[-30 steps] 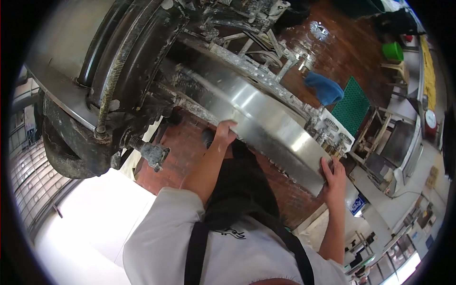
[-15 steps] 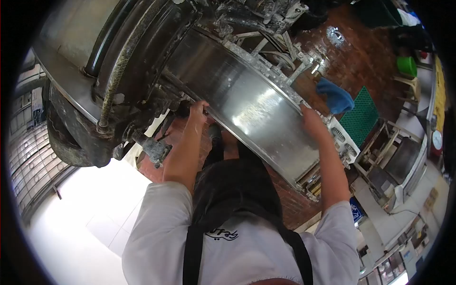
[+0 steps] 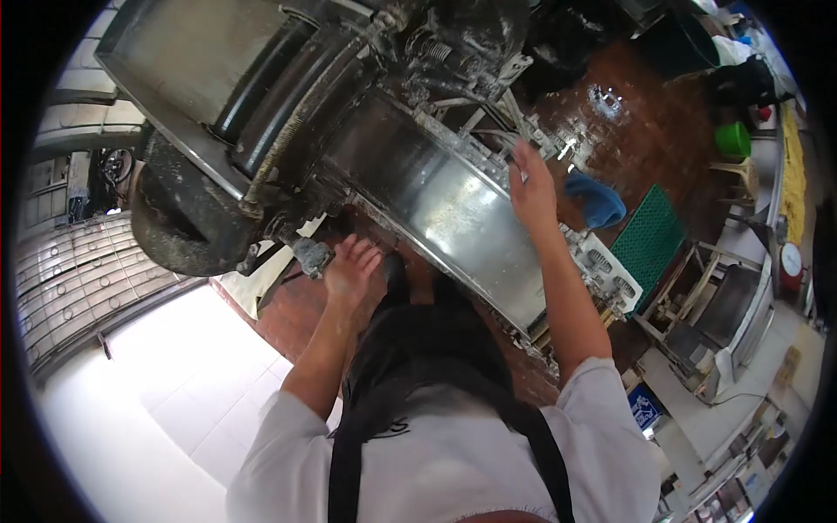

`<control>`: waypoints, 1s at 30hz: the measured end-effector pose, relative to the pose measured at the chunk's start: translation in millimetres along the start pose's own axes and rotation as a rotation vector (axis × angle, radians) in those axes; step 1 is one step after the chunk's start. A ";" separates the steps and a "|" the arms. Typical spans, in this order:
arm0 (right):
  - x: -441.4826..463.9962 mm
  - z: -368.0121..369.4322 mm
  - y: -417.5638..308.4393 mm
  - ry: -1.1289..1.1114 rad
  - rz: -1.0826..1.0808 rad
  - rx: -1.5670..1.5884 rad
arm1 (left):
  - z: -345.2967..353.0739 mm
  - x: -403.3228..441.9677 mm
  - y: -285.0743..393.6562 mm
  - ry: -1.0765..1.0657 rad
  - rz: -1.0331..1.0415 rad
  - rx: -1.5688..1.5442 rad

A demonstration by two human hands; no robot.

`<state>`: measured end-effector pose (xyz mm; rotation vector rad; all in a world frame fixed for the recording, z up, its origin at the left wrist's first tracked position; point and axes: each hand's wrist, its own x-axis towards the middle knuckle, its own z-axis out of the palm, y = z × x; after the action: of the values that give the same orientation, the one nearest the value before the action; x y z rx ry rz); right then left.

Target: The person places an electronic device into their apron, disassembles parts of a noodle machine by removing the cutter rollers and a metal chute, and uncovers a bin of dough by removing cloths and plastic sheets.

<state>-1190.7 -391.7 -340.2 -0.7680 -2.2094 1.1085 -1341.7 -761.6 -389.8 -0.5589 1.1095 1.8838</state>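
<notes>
A wide shiny metal plate (image 3: pixel 466 209), fixed to a large floury machine (image 3: pixel 318 87), slopes down between my arms. My left hand (image 3: pixel 350 268) hangs below the plate's near edge with its fingers spread, holding nothing. Close beside it is a dusty grey knob or fitting (image 3: pixel 311 255) on the machine. Over the plate's far edge is my right hand (image 3: pixel 533 193), thumb apart from the fingers, with nothing seen in it. Whether it touches the edge I cannot tell. A white slotted part (image 3: pixel 613 277) of the machine's frame lies beyond my right forearm.
Past the machine, a blue cloth (image 3: pixel 595 202) and a green mat (image 3: pixel 649 235) lie by the wet red-brown floor (image 3: pixel 575 96). A green bucket (image 3: pixel 733 139) and a metal-framed stand (image 3: pixel 728 292) are at the right. Barred metalwork (image 3: pixel 78 261) is at the left.
Both hands have let go of the plate's edges. My left hand has dropped lower and spread its fingers; my right has moved up and left. The camera view has shifted.
</notes>
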 end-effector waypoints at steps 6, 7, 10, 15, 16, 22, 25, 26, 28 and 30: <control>106.4 47.4 -64.2 0.237 -0.066 -0.002 | 92.3 -103.3 57.8 -0.224 0.148 -0.158; 114.2 53.5 -60.6 0.216 0.004 0.009 | 75.9 -94.6 53.2 -0.272 0.153 -0.188; 142.6 59.5 -34.0 -0.032 0.346 0.407 | 61.6 -93.6 58.5 -0.269 0.210 -0.146; 132.8 26.7 -66.7 -0.189 0.618 0.662 | 99.7 -123.9 71.8 0.351 0.613 0.935; 128.4 27.4 -82.6 -0.109 0.559 0.500 | 88.4 -128.6 70.3 0.309 0.842 1.143; 116.0 43.7 -88.7 0.269 -0.154 -0.085 | 77.5 -105.1 113.4 -0.311 1.531 1.833; 143.4 35.2 -70.5 0.035 0.150 0.022 | 91.9 -101.2 135.0 -0.504 1.389 1.889; 145.9 38.2 -67.5 -0.010 0.368 0.229 | 99.1 -104.9 139.3 -0.573 1.328 1.925; 165.7 39.6 -64.7 -0.086 0.788 0.638 | 140.2 -94.2 142.9 -0.500 0.768 2.328; 167.8 47.3 -31.4 -0.166 0.861 0.914 | 168.3 -97.2 136.8 -0.409 0.342 2.499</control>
<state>-1346.1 -315.6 -302.4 -1.2092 -1.1513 2.3907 -1398.3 -692.6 -169.5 1.3478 2.1126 -0.2881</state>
